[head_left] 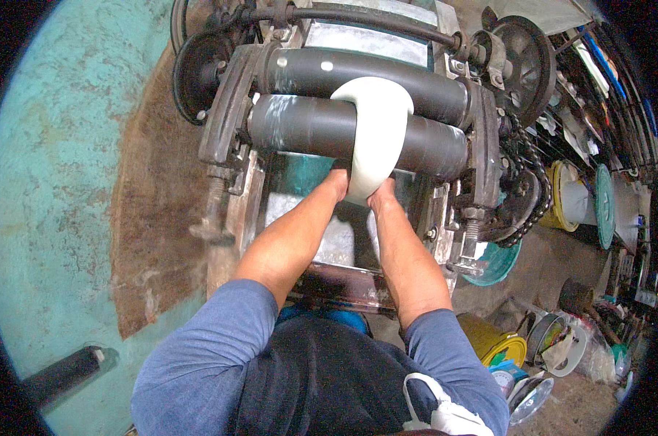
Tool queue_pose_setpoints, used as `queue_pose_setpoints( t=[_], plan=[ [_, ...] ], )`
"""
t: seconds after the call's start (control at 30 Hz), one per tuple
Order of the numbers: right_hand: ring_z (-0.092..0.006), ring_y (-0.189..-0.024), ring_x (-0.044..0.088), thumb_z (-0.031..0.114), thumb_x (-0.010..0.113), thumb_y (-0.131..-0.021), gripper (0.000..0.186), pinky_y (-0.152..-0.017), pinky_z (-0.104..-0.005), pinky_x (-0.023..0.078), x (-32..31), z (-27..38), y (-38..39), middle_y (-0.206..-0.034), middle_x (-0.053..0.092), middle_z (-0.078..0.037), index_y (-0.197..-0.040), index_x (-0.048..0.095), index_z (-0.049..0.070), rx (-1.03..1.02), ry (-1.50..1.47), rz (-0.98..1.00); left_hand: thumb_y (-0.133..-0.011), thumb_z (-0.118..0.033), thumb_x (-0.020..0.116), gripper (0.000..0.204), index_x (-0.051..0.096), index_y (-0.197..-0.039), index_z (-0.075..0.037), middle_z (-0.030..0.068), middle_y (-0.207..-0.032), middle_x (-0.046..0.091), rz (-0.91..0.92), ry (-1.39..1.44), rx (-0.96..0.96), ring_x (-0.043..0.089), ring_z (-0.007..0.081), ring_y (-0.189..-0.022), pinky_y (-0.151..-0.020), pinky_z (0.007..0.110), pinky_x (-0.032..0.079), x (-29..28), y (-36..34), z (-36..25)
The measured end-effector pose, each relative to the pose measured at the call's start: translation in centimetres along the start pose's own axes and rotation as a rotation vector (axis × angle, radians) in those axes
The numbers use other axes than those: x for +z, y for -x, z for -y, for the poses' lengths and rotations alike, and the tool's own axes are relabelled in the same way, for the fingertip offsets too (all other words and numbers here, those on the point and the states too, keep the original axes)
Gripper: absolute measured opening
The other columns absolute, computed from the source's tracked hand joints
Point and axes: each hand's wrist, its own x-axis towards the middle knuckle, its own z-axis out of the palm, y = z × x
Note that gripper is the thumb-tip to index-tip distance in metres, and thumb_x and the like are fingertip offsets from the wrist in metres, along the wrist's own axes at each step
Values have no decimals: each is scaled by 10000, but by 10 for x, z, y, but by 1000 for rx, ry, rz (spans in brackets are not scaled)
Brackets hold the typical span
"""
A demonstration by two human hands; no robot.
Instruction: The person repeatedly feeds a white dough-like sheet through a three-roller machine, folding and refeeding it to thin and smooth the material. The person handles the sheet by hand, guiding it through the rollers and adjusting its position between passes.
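Observation:
A thick, smooth white slab of soft, rubber-like material (378, 131) drapes over the front dark roller (300, 123) of a two-roller machine. Its rounded far end rests against the rear dark roller (387, 73), and its narrower near end hangs down between my wrists. My left hand (338, 180) reaches in under the front roller at the slab's left edge. At the right edge, close to its lower end, is my right hand (383, 192). Slab and shadow hide the fingers of both hands, so their grip does not show.
Heavy metal side frames (227, 109) hold the rollers. A drive chain (538, 182) and a large pulley wheel (522, 65) are exposed at the right. A grey tray (336, 243) lies below. Yellow buckets (492, 340) and clutter stand right; a teal wall (60, 182) is left.

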Motion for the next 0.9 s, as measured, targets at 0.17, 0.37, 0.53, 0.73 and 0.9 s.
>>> queue_pose_setpoints(
  t=[0.17, 0.37, 0.53, 0.73, 0.9],
  plan=[
    [-273, -973, 654, 305, 572, -937, 364, -845, -467, 514, -13, 6, -16, -1097, 677, -122, -1130, 619, 1, -144, -43, 20, -907, -390, 558, 484, 621, -1213, -20, 122, -1200, 646, -6, 100, -59, 617, 253, -1065, -916, 439, 480, 21, 18, -20],
    [-271, -1023, 631, 335, 613, -909, 388, -906, -448, 476, 7, 13, -1, -1121, 671, -113, -1108, 637, 2, 29, 229, 12, -913, -405, 535, 512, 606, -1233, -12, 133, -1239, 616, -31, -71, -155, 579, 261, -1113, -939, 419, 447, 17, 49, -52],
    [-246, -1053, 622, 396, 651, -874, 519, -910, -408, 470, -43, 5, -36, -1207, 639, -107, -1227, 598, 19, 89, 504, 212, -922, -404, 524, 497, 594, -1257, -44, 127, -1262, 610, -79, -309, -60, 575, 259, -1128, -963, 419, 438, 37, 92, -82],
    [-226, -1302, 443, 425, 558, -931, 571, -1054, -395, 335, -32, -2, 40, -1391, 521, -99, -1350, 506, 41, 24, 717, 220, -949, -394, 480, 476, 583, -1269, -57, 123, -1279, 598, 12, -535, 67, 563, 256, -1137, -986, 388, 412, 13, 102, -59],
    [-222, -1340, 390, 506, 445, -965, 652, -1112, -368, 256, -50, -10, 71, -1441, 461, -96, -1401, 432, 22, -64, 520, 262, -941, -566, 428, 666, 577, -1222, 19, 206, -1199, 613, 48, -526, 341, 575, 302, -1130, -999, 397, 393, -13, 115, -23]
  ],
)
